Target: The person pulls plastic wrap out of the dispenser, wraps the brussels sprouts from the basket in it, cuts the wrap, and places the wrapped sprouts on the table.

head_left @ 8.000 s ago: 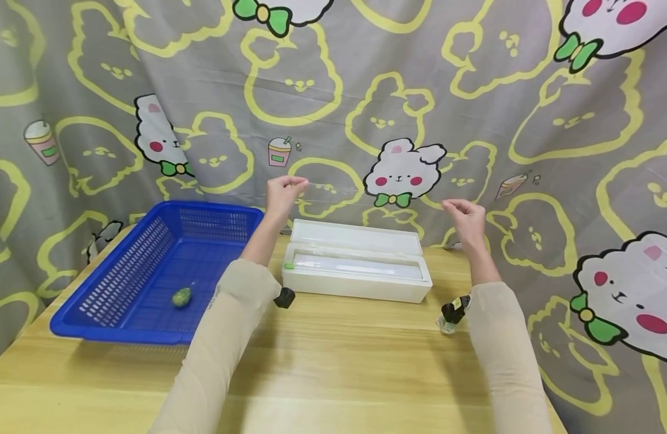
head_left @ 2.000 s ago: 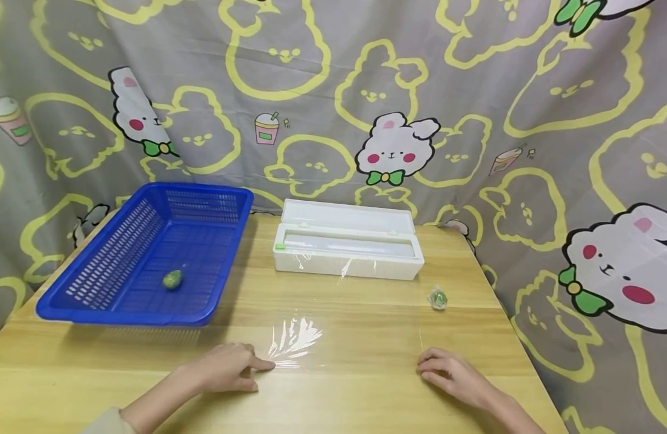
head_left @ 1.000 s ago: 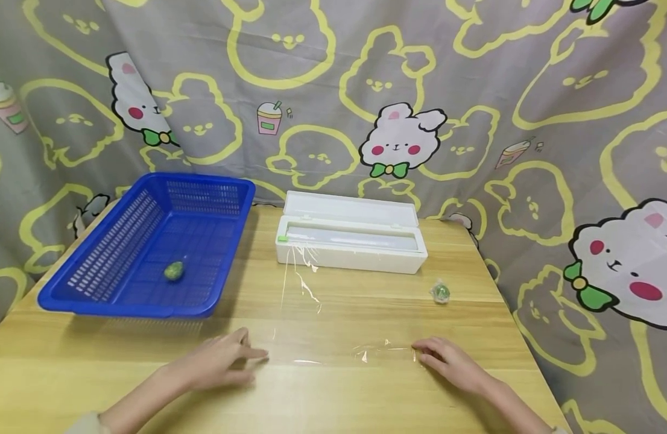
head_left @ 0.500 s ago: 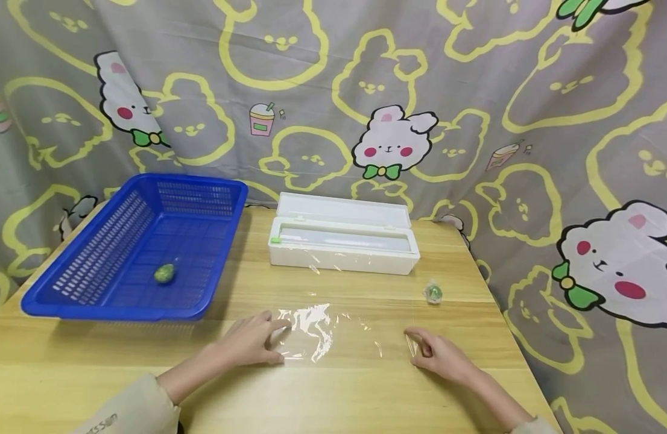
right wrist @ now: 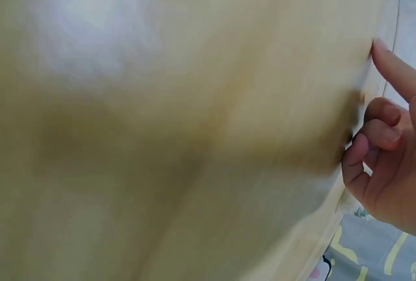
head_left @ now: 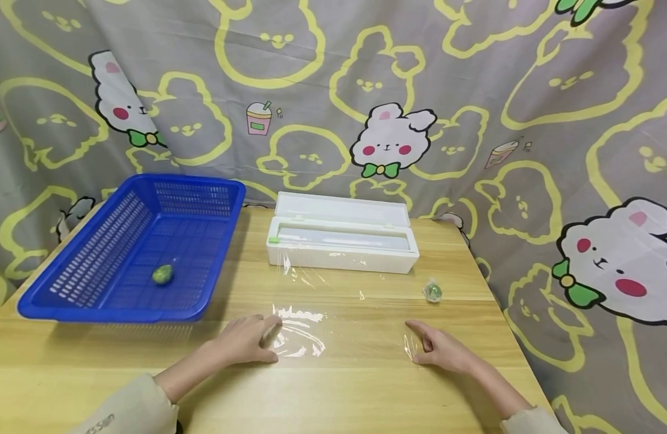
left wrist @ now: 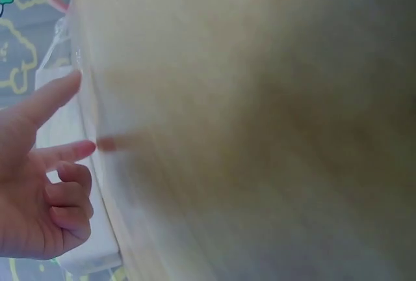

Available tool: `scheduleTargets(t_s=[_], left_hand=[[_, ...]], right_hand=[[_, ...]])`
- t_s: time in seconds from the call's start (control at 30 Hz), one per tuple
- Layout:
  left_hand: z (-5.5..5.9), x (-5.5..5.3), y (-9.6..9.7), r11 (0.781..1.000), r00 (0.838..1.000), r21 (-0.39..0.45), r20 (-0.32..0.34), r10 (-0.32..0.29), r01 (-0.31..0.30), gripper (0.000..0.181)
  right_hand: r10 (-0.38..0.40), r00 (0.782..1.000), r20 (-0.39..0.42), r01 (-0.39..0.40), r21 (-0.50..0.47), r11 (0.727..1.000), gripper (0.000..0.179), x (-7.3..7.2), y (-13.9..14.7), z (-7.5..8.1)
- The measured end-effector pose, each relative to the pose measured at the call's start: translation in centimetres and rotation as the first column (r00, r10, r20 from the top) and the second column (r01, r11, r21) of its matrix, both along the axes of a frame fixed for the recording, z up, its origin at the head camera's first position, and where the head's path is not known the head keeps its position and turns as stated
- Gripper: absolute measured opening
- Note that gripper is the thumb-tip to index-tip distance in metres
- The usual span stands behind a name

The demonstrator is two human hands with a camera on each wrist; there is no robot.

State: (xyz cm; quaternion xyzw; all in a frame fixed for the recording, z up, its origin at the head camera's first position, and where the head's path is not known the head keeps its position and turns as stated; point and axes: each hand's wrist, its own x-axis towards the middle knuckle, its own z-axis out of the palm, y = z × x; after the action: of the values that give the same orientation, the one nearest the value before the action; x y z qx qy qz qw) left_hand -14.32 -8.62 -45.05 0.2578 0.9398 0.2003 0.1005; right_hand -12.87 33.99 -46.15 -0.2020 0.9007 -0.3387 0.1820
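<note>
A sheet of clear cling film [head_left: 301,331] lies across the wooden table, running from a white cling film dispenser [head_left: 341,260] whose lid stands up. My left hand [head_left: 241,340] touches the film's left edge with thumb and index finger spread; in the left wrist view its other fingers [left wrist: 71,193] are curled. Opposite it, my right hand [head_left: 442,349] rests at the film's right edge, thumb and index apart, the remaining fingers [right wrist: 380,121] bent. Beside the dispenser's right end sits a small green round item [head_left: 433,291] in crumpled clear film.
A blue plastic basket [head_left: 143,314] stands at the left of the table, with another green film-wrapped item [head_left: 162,275] inside. A green slider [head_left: 274,240] sits at the dispenser's left end. A patterned grey curtain [head_left: 312,72] hangs behind the table.
Both hands held film up in the air at first; then they came down to the table with it. Lately the left hand moved forward, and both thumbs and index fingers spread along the film's edges.
</note>
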Motion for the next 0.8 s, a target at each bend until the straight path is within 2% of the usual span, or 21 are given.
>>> scheduleTargets(t_s=[0.13, 0.23, 0.47, 0.63, 0.8], left_hand=[[-0.2, -0.4, -0.1, 0.999, 1.000, 0.052, -0.023, -0.010, 0.011, 0.045], [-0.4, -0.7, 0.0, 0.998, 0.999, 0.054, -0.045, -0.017, 0.019, 0.046], [0.0, -0.9, -0.1, 1.000, 0.999, 0.027, -0.038, -0.004, 0.005, 0.050], [0.0, -0.9, 0.1, 0.999, 0.999, -0.006, -0.011, 0.043, -0.043, 0.053], [-0.1, -1.0, 0.4, 0.996, 0.997, -0.044, 0.010, 0.080, -0.080, 0.058]], right_hand=[[0.006, 1.000, 0.000, -0.006, -0.038, 0.999, 0.071, -0.4, -0.1, 0.0], [-0.012, 0.999, -0.032, 0.010, -0.039, 0.999, 0.069, -0.6, 0.0, 0.0], [-0.017, 0.997, -0.075, 0.022, 0.069, 0.997, 0.060, -0.8, 0.0, 0.3], [-0.032, 0.995, -0.099, 0.050, 0.182, 0.982, 0.064, -0.9, -0.1, 0.5], [-0.034, 0.996, -0.086, 0.051, 0.194, 0.980, 0.067, -1.3, 0.0, 0.3]])
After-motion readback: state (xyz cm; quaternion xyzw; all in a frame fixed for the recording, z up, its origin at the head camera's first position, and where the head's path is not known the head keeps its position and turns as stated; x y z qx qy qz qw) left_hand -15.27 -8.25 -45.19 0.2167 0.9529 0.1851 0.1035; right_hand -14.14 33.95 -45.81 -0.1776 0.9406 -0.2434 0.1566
